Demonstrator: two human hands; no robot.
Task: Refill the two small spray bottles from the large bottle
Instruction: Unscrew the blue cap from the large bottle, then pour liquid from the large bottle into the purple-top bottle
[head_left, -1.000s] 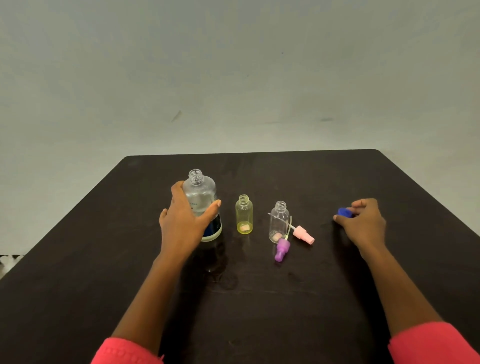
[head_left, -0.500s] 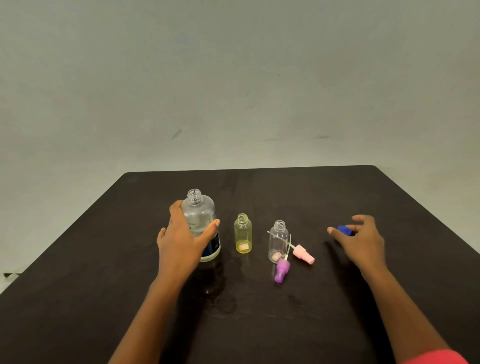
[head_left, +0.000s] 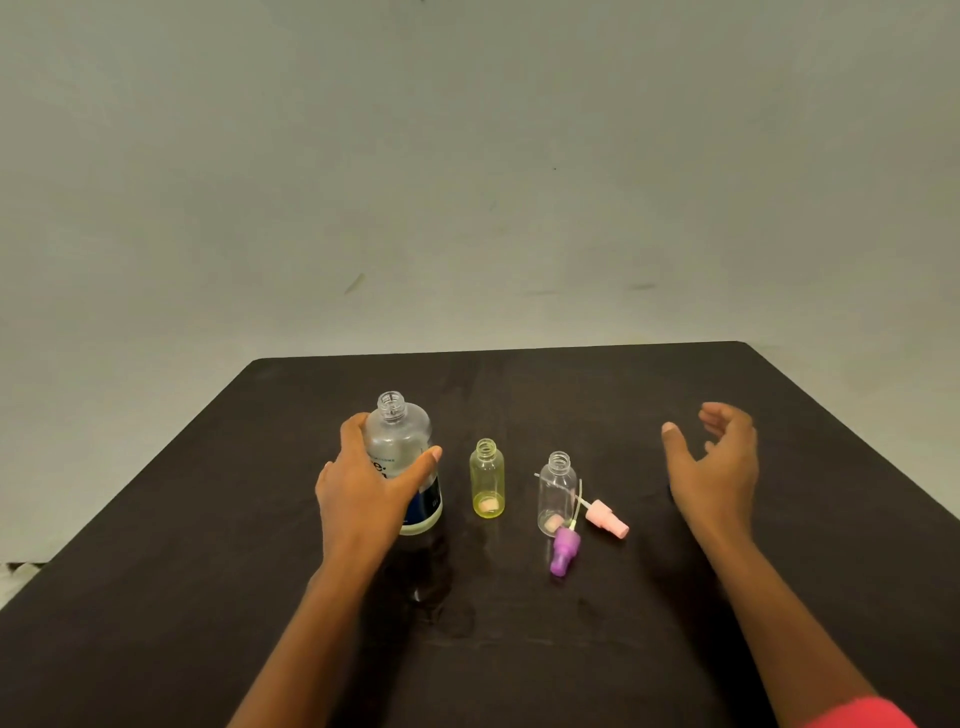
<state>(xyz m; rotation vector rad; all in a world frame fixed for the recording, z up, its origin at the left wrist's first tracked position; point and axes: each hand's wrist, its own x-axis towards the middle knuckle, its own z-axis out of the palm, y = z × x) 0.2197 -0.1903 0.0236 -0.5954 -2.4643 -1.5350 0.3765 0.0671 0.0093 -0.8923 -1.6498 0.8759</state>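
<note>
The large clear bottle with a blue label stands uncapped at the left of the table, and my left hand is wrapped around its side. Right of it stand a small yellow bottle and a small clear bottle, both without tops and upright. A pink spray head and a purple spray head lie on the table beside the clear bottle. My right hand hovers to the right of them, fingers spread, holding nothing. The blue cap is hidden from view.
The dark brown table ends at its far edge against a plain grey-green wall. A damp-looking smear shows on the tabletop in front of the large bottle.
My right hand has let go of the blue cap, lifted off the table and opened. The left hand keeps its grip on the large bottle. The camera view has tilted up.
</note>
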